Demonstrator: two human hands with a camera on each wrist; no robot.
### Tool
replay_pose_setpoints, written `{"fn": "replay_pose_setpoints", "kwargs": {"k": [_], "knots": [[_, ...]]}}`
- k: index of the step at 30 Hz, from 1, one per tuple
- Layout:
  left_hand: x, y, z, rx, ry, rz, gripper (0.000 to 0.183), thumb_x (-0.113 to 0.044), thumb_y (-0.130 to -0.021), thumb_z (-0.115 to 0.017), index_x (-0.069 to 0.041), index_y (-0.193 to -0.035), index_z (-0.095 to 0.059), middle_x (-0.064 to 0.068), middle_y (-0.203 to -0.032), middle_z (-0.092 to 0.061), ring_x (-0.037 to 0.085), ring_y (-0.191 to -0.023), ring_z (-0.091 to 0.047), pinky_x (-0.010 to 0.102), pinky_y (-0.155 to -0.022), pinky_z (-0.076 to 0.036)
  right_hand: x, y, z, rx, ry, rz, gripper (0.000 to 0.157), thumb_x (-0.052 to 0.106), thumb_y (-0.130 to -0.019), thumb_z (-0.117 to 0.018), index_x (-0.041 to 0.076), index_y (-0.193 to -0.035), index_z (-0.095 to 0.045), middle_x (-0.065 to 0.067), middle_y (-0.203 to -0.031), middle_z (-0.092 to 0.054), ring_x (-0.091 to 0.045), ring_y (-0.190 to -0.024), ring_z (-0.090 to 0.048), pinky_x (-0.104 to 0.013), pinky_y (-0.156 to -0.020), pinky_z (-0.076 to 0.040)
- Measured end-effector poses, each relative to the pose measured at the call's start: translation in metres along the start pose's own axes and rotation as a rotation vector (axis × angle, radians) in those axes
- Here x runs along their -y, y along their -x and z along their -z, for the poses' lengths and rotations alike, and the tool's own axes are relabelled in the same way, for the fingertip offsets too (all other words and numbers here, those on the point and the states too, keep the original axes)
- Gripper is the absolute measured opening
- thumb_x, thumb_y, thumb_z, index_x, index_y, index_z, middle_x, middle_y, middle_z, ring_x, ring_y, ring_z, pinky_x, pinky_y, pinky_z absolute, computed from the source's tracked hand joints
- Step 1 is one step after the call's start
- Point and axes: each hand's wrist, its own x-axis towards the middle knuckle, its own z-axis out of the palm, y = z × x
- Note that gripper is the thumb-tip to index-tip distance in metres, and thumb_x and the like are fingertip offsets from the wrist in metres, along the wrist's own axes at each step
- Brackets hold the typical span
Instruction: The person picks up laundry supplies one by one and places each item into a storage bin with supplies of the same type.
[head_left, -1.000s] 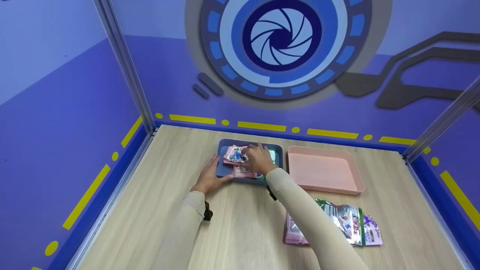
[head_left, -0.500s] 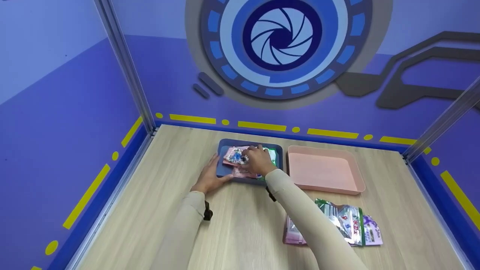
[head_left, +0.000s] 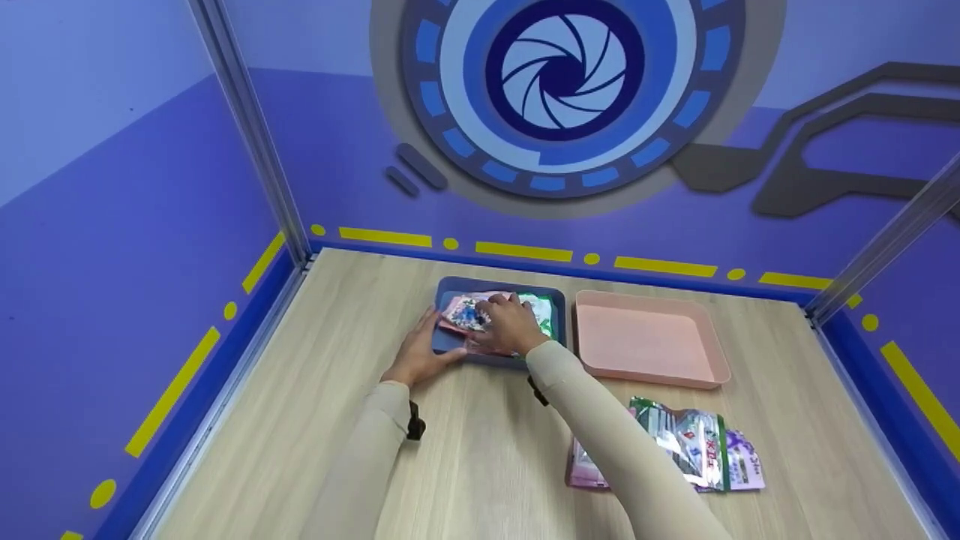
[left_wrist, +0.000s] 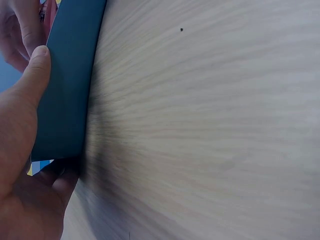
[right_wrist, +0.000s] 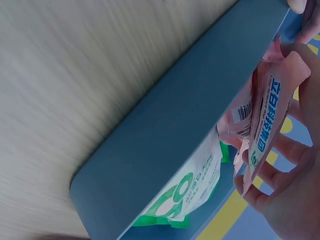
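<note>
A dark blue-grey tray [head_left: 448,343] lies at the back of the table. My left hand [head_left: 420,358] grips its near left corner, thumb on the front wall [left_wrist: 70,95] in the left wrist view and fingers along the left side. Over the tray, my right hand [head_left: 513,324] holds a pink packet [right_wrist: 274,107] by its edges, its floral face [head_left: 465,311] showing in the head view. Another pink packet [right_wrist: 239,117] with a barcode lies under it. At the tray's right end is a green and white packet [right_wrist: 187,190], partly hidden by the hand.
A pink tray [head_left: 652,337] stands just right of the blue one. Nearer on the right lie overlapping pouches, one silver and green [head_left: 690,446], one purple [head_left: 744,461], partly covered by the right forearm. Printed walls [head_left: 480,217] bound the table at the back and sides.
My right hand has shifted slightly left and toward me with the pink packet, which sits closer to the tray's left side. More of the green and white packet shows. The left hand stays put.
</note>
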Motion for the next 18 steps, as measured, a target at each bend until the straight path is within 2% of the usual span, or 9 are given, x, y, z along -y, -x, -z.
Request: {"fn": "replay_pose_setpoints", "kwargs": {"k": [4,11,18], "knots": [[0.0014,-0.0022,-0.0014,0.001,-0.005,0.010,0.100,-0.047,-0.088,-0.080,-0.008,-0.163,-0.026,0.010,-0.171,-0.016,0.035,-0.154,-0.023,0.049,-0.124,-0.023,0.0019,0.0013,0.0004,0.003,-0.017,0.005,0.070,0.053,-0.090,-0.074,0.018,-0.148,-0.057,-0.015,-0.147,-0.055,-0.042,-0.128,-0.052,-0.069,-0.107,-0.040],[0.0042,-0.0041,-0.0023,-0.036,0.004,-0.054,0.097,-0.041,-0.087,-0.082,-0.002,-0.160,-0.031,0.015,-0.169,-0.021,0.039,-0.152,-0.027,0.050,-0.123,-0.026,0.0014,0.0011,-0.0024,-0.013,-0.007,-0.010,0.072,0.056,-0.089,-0.074,0.022,-0.149,-0.054,-0.013,-0.148,-0.054,-0.040,-0.127,-0.051,-0.067,-0.106,-0.042],[0.0051,-0.0044,-0.0030,-0.023,-0.005,-0.022,0.098,-0.045,-0.087,-0.081,-0.006,-0.161,-0.030,0.011,-0.171,-0.019,0.038,-0.152,-0.027,0.050,-0.123,-0.026,-0.0010,0.0040,-0.0012,-0.014,-0.046,-0.019,0.076,0.060,-0.088,-0.074,0.022,-0.151,-0.052,-0.013,-0.150,-0.052,-0.041,-0.134,-0.049,-0.068,-0.109,-0.038]]}}
